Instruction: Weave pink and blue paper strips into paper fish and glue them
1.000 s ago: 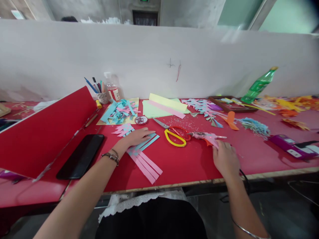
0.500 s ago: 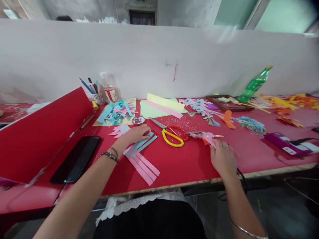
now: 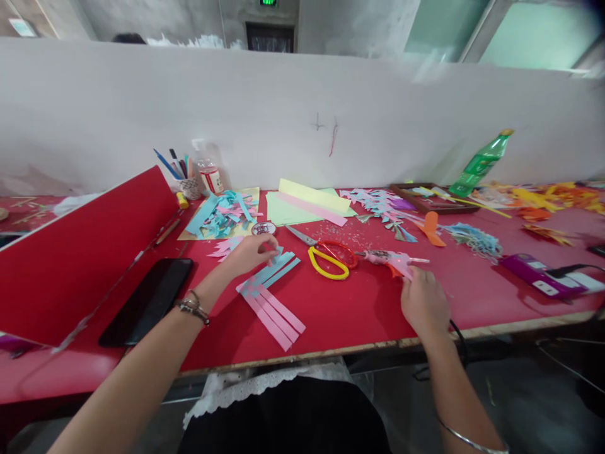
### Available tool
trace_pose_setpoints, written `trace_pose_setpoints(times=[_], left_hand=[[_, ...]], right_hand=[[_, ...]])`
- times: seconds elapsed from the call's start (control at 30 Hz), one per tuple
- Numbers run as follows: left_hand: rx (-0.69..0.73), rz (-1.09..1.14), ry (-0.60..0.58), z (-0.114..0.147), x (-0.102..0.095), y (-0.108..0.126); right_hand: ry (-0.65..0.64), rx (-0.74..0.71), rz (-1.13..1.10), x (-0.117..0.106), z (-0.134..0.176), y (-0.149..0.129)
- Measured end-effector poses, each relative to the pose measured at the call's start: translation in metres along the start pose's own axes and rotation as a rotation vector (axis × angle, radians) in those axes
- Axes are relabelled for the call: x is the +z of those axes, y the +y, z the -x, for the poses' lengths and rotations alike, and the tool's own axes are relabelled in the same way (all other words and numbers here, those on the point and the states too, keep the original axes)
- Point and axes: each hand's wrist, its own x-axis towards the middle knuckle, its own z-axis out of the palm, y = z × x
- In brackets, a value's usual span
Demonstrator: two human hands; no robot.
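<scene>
In a pinch, my left hand [image 3: 253, 253] holds the end of a blue paper strip [image 3: 278, 253]. That strip belongs to a woven piece of blue strips and pink paper strips [image 3: 278, 318], which lies flat on the red table. My right hand [image 3: 425, 299] is closed round the handle of a pink hot glue gun [image 3: 390, 257], whose nozzle points left. Between the hands lie scissors [image 3: 328, 261] with one yellow and one red handle loop, blades toward the back left. Just behind my left hand are cut pink and blue paper pieces [image 3: 222, 248] and a round printed disc [image 3: 263, 228].
A black phone [image 3: 146, 302] and a raised red board [image 3: 89, 252] are on the left. Paper scraps [image 3: 222, 211], a pen cup [image 3: 189, 188] and a clear bottle [image 3: 208, 170] stand behind. To the right are a green bottle [image 3: 482, 165], a tray [image 3: 439, 205] and a purple device [image 3: 539, 275].
My left hand has drawn back slightly to the left and up, its fingertips pinched at the blue strip's end. My right hand and the glue gun have hardly moved.
</scene>
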Motion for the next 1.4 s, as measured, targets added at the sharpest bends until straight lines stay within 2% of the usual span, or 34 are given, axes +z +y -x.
trace_pose_setpoints(times=[0.13,0.27,0.37,0.5,0.6,0.77,0.97,1.13,1.27,1.4], left_hand=[[-0.020,0.209,0.049,0.020,-0.015,0.000],[-0.075,0.141,0.139,0.049,-0.028,-0.001],[-0.080,0.013,0.079,0.070,-0.030,0.001],[-0.069,-0.200,-0.064,0.087,-0.020,-0.004],[-0.074,-0.320,-0.085,0.094,-0.010,-0.013],[-0.113,-0.389,-0.055,0.104,-0.002,-0.018],[-0.104,-0.406,-0.028,0.110,0.003,-0.016],[-0.099,-0.437,0.036,0.114,0.006,-0.018],[-0.122,-0.464,0.049,0.114,0.007,-0.016],[-0.149,-0.481,0.044,0.113,0.007,-0.013]], right_hand=[[-0.030,0.091,-0.067,-0.004,0.001,-0.002],[-0.043,0.176,-0.161,-0.003,0.000,0.000],[-0.008,0.222,-0.230,-0.005,-0.001,0.001],[0.029,0.264,-0.315,-0.013,-0.004,-0.006],[0.022,0.167,-0.367,-0.023,-0.006,-0.020],[-0.023,-0.132,-0.399,-0.036,-0.013,-0.061],[-0.069,-0.441,-0.355,-0.035,-0.019,-0.113],[-0.172,-0.571,-0.328,-0.018,-0.009,-0.135],[-0.206,-0.639,-0.315,-0.008,0.000,-0.137],[-0.233,-0.665,-0.262,-0.006,0.003,-0.138]])
